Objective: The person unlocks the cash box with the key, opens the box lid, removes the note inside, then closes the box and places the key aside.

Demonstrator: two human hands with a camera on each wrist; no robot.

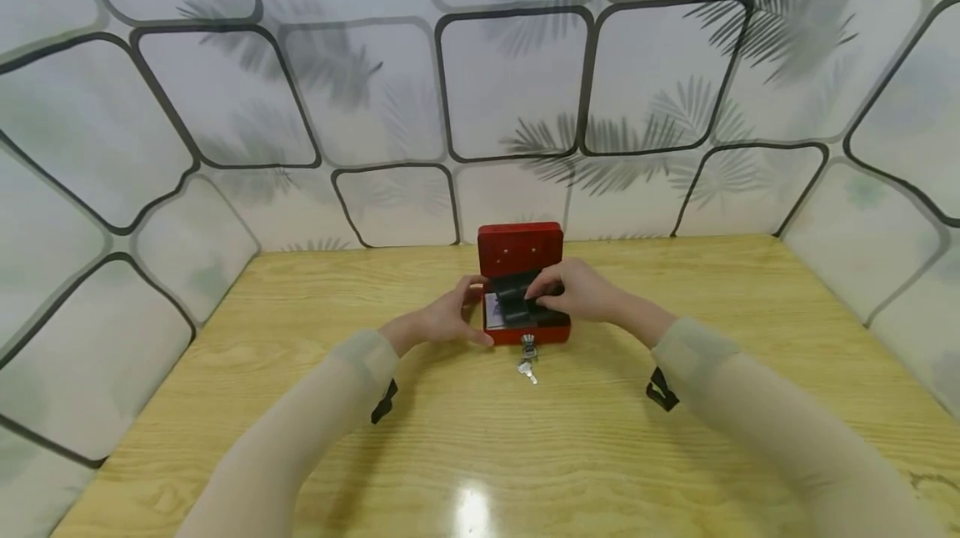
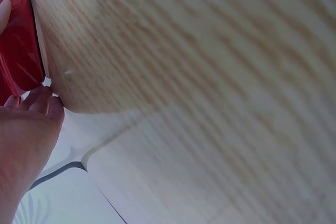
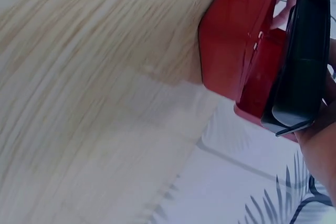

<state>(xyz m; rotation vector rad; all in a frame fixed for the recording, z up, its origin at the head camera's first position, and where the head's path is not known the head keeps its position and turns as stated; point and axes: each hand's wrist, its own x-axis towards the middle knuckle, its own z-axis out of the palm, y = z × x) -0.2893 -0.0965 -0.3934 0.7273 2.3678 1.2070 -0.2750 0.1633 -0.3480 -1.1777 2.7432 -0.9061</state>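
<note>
A red cash box stands on the table with its lid raised at the back. My right hand pinches a black plastic tray, which is tilted up over the box's inside. At the box's left side, my left hand grips it, thumb at the front corner and fingers toward the back by the lid. White paper with a purple print shows in the left part of the box. From the lock at the front hang small silver keys, lying on the table.
The wood-grain table runs back to a patterned curtain, which also closes in both sides. The box sits near the table's far edge. Black straps hang below both sleeves.
</note>
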